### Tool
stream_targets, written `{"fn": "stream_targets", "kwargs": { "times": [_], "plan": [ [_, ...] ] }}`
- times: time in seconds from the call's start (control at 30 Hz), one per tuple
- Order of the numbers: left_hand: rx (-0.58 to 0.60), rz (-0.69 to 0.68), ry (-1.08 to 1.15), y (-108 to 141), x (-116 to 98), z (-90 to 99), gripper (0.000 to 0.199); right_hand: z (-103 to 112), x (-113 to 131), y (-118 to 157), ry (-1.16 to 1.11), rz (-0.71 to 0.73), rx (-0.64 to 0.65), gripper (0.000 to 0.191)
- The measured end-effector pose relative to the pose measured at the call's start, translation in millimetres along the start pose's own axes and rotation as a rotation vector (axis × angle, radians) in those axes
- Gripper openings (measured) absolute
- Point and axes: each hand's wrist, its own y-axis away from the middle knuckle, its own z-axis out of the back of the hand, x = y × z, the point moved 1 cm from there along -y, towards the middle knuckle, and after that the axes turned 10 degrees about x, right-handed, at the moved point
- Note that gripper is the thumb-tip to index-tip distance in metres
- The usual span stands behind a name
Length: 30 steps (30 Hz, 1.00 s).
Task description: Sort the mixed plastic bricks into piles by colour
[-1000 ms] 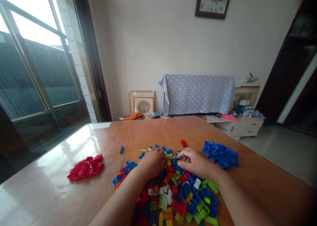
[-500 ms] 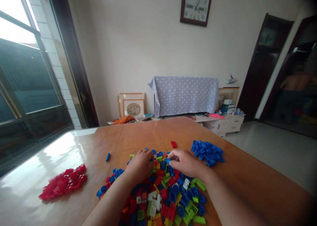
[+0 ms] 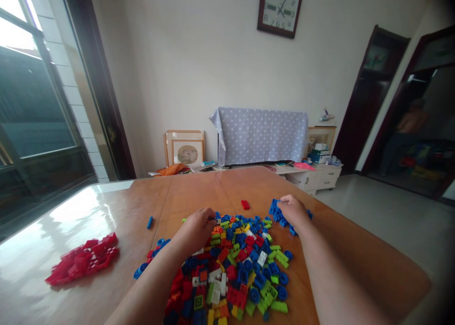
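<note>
A loose heap of mixed toy building bricks [image 3: 227, 263] in red, blue, green, yellow, orange and white spreads over the table before me. At the heap's far left edge, my left hand [image 3: 198, 227] has its fingers curled; a small dark piece shows at the fingertips, too small to name. My right hand [image 3: 294, 212] is over a separate pile of blue bricks [image 3: 276, 211], hiding much of it. Its thumb and fingers are pinched at the pile, apparently on a blue brick that blends with those below.
A pile of red pieces [image 3: 83, 261] lies at the left of the wooden table [image 3: 199, 192]. One blue brick [image 3: 150, 222] and one red brick [image 3: 245, 205] lie apart. Behind stand a cloth-covered object [image 3: 263, 135] and a low white cabinet [image 3: 316, 178]. A person [image 3: 408, 125] is in the doorway.
My right hand has moved right, from the mixed heap to the blue pile. My left hand stays at the heap's far left edge. The view has shifted slightly.
</note>
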Motion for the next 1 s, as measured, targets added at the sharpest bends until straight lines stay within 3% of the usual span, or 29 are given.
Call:
{"fn": "stream_targets", "kwargs": {
  "times": [0.27,0.57,0.8,0.9,1.0],
  "plan": [
    [0.019,0.088,0.131,-1,5,2.9,0.022,-4,-1,1,0.224,0.042,0.073,0.018],
    [0.036,0.124,0.39,-5,15,-3.5,0.035,0,1,3,0.25,0.047,0.041,0.028],
    [0.066,0.168,0.676,-4,-1,-0.4,0.036,-1,34,17,0.112,0.125,-0.006,0.036],
    [0.085,0.157,0.787,-2,-8,-0.2,0.038,-15,65,41,0.015,0.24,0.103,0.035],
    [0.103,0.128,0.854,-1,-13,-2.4,0.04,-31,98,77,-0.198,0.421,0.406,0.035]
  ]
}}
